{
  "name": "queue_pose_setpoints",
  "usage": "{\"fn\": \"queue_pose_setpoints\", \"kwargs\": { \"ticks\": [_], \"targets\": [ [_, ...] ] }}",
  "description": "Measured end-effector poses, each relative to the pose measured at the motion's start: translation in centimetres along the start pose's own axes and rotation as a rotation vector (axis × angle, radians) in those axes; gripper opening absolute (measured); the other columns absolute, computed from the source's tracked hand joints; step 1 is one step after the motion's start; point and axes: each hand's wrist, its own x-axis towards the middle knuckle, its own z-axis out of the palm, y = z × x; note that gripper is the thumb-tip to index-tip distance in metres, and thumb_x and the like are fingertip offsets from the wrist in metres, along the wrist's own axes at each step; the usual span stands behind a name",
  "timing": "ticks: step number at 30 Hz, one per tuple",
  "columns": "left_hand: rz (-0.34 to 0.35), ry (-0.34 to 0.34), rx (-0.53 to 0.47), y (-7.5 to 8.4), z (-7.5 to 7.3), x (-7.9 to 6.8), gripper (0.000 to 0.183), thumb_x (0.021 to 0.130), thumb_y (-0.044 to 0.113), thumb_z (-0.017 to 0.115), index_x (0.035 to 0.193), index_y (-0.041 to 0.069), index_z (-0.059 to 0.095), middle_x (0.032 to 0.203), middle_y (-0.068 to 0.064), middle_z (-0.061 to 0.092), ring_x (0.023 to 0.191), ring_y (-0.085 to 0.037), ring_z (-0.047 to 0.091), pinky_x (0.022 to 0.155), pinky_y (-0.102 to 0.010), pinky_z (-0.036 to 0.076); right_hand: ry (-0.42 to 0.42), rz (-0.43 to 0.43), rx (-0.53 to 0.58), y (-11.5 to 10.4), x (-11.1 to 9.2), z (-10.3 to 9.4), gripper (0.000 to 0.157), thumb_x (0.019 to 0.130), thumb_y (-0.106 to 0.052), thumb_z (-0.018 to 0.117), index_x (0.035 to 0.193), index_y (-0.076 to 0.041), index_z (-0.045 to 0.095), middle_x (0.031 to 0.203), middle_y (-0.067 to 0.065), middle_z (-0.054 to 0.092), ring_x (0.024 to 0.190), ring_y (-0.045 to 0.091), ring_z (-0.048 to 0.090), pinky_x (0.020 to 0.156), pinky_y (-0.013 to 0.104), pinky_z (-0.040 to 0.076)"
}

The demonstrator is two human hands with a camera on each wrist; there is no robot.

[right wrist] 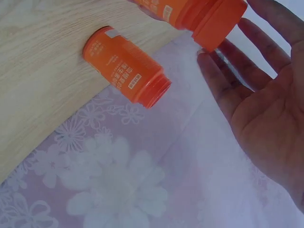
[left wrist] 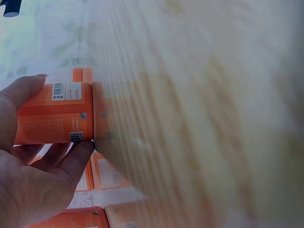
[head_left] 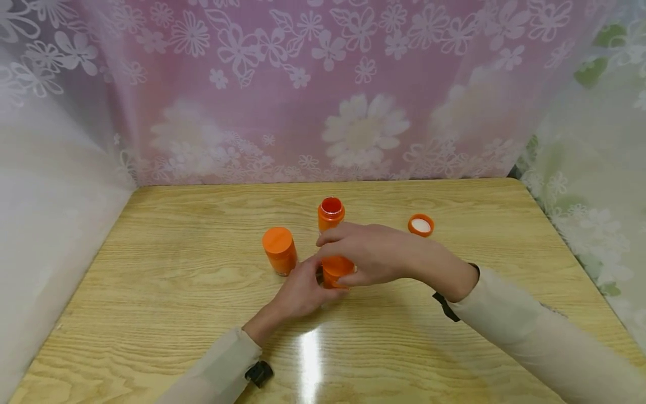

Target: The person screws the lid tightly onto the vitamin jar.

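Observation:
An orange bottle (head_left: 331, 277) stands upright on the table, its lower body gripped by my left hand (head_left: 298, 293). The left wrist view shows my left thumb on one side of this labelled bottle (left wrist: 57, 114) and fingers on the other. My right hand (head_left: 373, 253) reaches over from the right, fingers and thumb around the orange cap (right wrist: 219, 23), which sits on the bottle's neck. Just behind, an uncapped orange bottle (head_left: 331, 215) stands with its mouth up, partly covered by my right hand. To the left is a capped orange bottle (head_left: 280, 252).
A loose orange cap (head_left: 421, 225) lies on the right with its white inside facing up. Floral curtains (head_left: 363, 129) hang along the back and both sides of the wooden table (head_left: 192, 303).

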Motion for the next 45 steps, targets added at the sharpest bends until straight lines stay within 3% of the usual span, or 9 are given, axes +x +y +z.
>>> {"fn": "queue_pose_setpoints", "kwargs": {
  "ticks": [5,9,24,36,45],
  "targets": [
    [-0.012,0.008,0.015,0.11,-0.09,-0.02,0.053,0.08,0.03,0.078,0.125,0.016,0.055,0.113,0.007,0.058,0.096,-0.011,0.054,0.086,-0.031,0.046,-0.032,-0.054,-0.061,-0.1,0.53,-0.12,0.048,0.081,-0.015,0.073,0.126,-0.03,0.061,0.112,-0.007,0.055,0.102,0.014,0.048,0.077,0.029,0.048],
    [-0.007,-0.001,0.006,0.15,-0.08,0.03,0.05,0.081,0.03,0.078,0.124,0.017,0.056,0.112,0.007,0.058,0.094,-0.011,0.055,0.083,-0.03,0.048,-0.051,-0.068,-0.071,-0.1,0.7,-0.12,0.049,0.08,-0.01,0.074,0.124,-0.028,0.063,0.102,-0.007,0.053,0.095,0.014,0.047,0.076,0.026,0.045],
    [0.021,-0.006,-0.028,0.28,0.07,0.05,0.047,0.082,0.025,0.077,0.123,0.018,0.055,0.112,0.008,0.058,0.094,-0.01,0.056,0.083,-0.03,0.049,-0.059,-0.086,-0.069,-0.12,0.6,-0.42,0.042,0.08,-0.011,0.076,0.119,-0.022,0.064,0.101,-0.005,0.053,0.094,0.016,0.046,0.082,0.027,0.043],
    [0.001,-0.02,-0.036,0.12,0.14,0.09,0.049,0.082,0.026,0.077,0.124,0.019,0.053,0.114,0.008,0.058,0.097,-0.009,0.057,0.085,-0.029,0.048,-0.042,-0.104,-0.012,0.24,0.4,-0.42,0.04,0.08,-0.01,0.077,0.117,-0.02,0.064,0.105,-0.004,0.053,0.099,0.015,0.047,0.087,0.028,0.044],
    [0.001,-0.021,-0.036,0.03,0.19,0.18,0.053,0.082,0.025,0.077,0.127,0.017,0.052,0.114,0.007,0.059,0.097,-0.01,0.057,0.084,-0.029,0.049,-0.041,-0.064,0.003,0.45,0.57,-0.12,0.04,0.08,-0.013,0.077,0.117,-0.02,0.066,0.102,-0.005,0.052,0.095,0.014,0.048,0.085,0.028,0.044]
  ]
}}
